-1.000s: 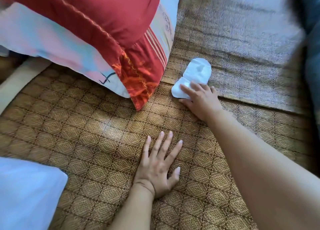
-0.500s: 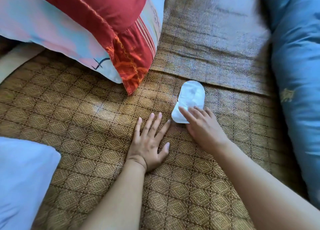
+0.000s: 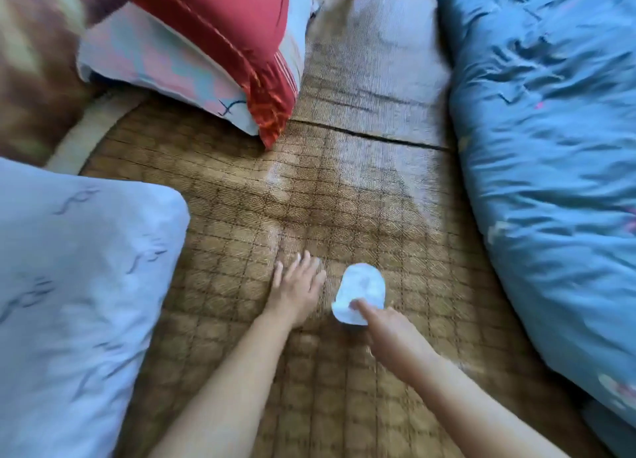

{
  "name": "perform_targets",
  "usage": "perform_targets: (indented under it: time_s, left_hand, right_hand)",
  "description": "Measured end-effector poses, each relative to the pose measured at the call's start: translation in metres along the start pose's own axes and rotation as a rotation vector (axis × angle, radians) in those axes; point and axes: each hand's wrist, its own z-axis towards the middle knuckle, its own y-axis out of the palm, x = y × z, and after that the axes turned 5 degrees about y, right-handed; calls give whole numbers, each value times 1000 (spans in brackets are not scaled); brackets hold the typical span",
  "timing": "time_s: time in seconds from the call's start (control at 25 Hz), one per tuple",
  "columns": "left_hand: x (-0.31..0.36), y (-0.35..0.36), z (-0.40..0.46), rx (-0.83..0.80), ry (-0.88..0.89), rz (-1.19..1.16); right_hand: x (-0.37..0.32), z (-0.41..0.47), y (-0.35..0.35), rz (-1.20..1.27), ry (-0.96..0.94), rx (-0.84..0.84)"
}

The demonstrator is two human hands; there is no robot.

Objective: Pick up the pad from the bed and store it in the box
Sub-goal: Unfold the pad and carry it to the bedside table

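A person leans over a bed covered by a woven mat (image 3: pixel 241 216), both bare arms stretched forward. The left hand (image 3: pixel 296 285) lies flat on the mat, palm down and fingers spread, holding nothing. Just beside it, at its 3 o'clock, a white pad (image 3: pixel 361 285) rests on the mat; its rounded end points to 12 o'clock. The right hand (image 3: pixel 385 326) reaches in from 5 o'clock and touches the pad's near end with its fingertips (image 3: pixel 358 305) — the picture is blurred there, so whether the fingers pinch the pad or only press on it cannot be told. The two hands are close together but apart. Bedding rings the bare stretch of mat: a pale blue pillow (image 3: pixel 75 302) at 9 o'clock of the hands, a red cushion (image 3: pixel 223 30) stacked on a pink and blue patterned pillow (image 3: pixel 155 58) at 11 o'clock, and a rumpled blue quilt (image 3: pixel 550 147) along the whole 3 o'clock side. A second, lighter mat (image 3: pixel 378 78) overlaps the first at 12 o'clock — its edge runs across just beyond the cushion's corner.
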Motion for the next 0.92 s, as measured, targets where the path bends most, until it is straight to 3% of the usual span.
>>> perform_targets:
  time_s: [0.16, 0.32, 0.44, 0.6, 0.92]
  left_hand:
    - [49, -63, -130, -99, 37, -500]
    - [97, -139, -232, -50, 49, -881]
    - [124, -182, -306, -8, 13, -964]
    - [150, -206, -404, 88, -12, -999]
    - [153, -178, -567, 484, -199, -1039]
  right_hand:
    - [-37, -87, -52, 346, 62, -41]
    - [-89, -177, -116, 600, -36, -23]
    - [-120, -247, -161, 859, -56, -33]
    - [-149, -325, -193, 1027, -122, -117]
    - [-219, -398, -164, 1180, -171, -452]
